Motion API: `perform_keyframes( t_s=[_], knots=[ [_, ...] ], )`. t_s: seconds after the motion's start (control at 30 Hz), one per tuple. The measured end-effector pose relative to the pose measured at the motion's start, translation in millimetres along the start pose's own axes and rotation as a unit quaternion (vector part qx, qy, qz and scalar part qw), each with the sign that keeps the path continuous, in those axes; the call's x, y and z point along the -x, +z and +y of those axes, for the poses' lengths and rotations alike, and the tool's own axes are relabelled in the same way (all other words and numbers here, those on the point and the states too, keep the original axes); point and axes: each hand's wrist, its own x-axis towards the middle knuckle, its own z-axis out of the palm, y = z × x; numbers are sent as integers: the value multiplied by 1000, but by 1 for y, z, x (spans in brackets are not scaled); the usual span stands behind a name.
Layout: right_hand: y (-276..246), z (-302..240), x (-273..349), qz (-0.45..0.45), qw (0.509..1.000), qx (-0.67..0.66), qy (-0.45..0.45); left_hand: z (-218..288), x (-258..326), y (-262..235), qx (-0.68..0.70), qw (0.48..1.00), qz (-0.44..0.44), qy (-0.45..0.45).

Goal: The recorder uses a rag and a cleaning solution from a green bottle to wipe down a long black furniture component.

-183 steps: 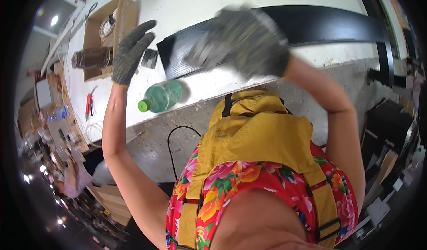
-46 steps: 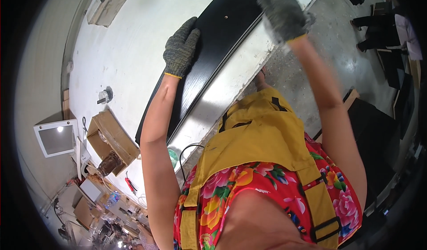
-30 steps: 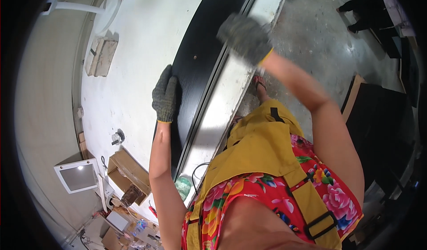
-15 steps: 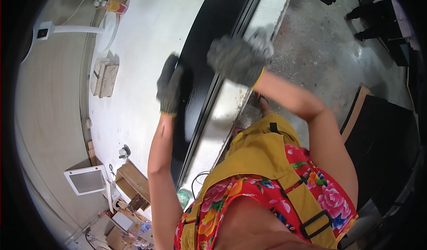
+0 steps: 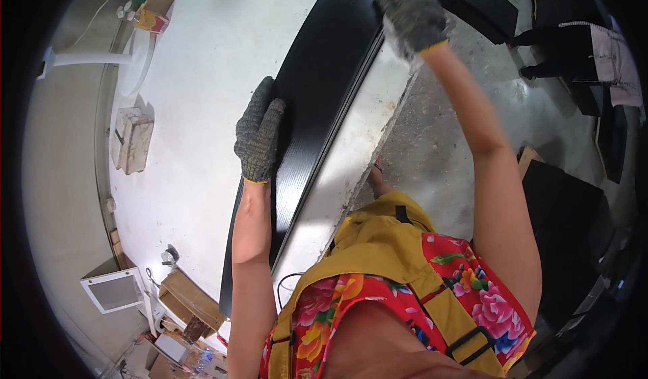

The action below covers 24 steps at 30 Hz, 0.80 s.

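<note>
At the bottom of the frame, nearest the camera, a mustard-yellow canvas apron with strap buckles (image 5: 378,244) lies over a red garment printed with bright flowers (image 5: 486,298). Both bare forearms rise from here toward the upper half of the picture.

Left of centre, the left hand (image 5: 258,136) wears a grey knitted work glove with a yellow cuff edge. It lies flat, fingers together and extended, pressed against the left edge of a long black wood-grain panel (image 5: 317,109); it grips nothing, only rests on the board's surface and rim. The panel runs diagonally from the lower left-centre up to the upper right, lying on a broad white worktable (image 5: 202,62), with a pale strip of the table's edge showing along its right side.

In the upper right of centre, the right hand (image 5: 412,14), in a matching grey glove, sits on the panel's far end, fingers curled down over the board; whether they clamp its edge cannot be told from here.

On the right, beyond the table, is grey concrete floor (image 5: 445,129), with dark furniture pieces at the frame's right rim.

Farther away on the table, at middle left, sits a pale rectangular block (image 5: 131,139). At lower left stands an open brown cardboard box (image 5: 192,298), and near the upper left corner a white round-based stand (image 5: 128,58).
</note>
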Motion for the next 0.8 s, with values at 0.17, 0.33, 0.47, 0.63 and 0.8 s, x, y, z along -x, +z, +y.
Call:
perform_keyframes(
  t_s=[0.17,0.33,0.47,0.63,0.8],
  knots=[
    [2,25,-39,-42,984,172,-15,6,-2,-5,1,1000,-8,-20],
    [4,-2,13,-2,998,41,-53,-4,-6,-5,-12,1000,-9,9],
    [-50,-132,105,-176,972,-154,-14,-6,1,-6,-41,999,14,12],
    [-18,-60,62,12,988,-127,-86,-8,-2,-4,-53,997,11,53],
    [-3,22,-13,34,999,2,21,8,-3,-1,-55,998,-8,11]
  ],
)
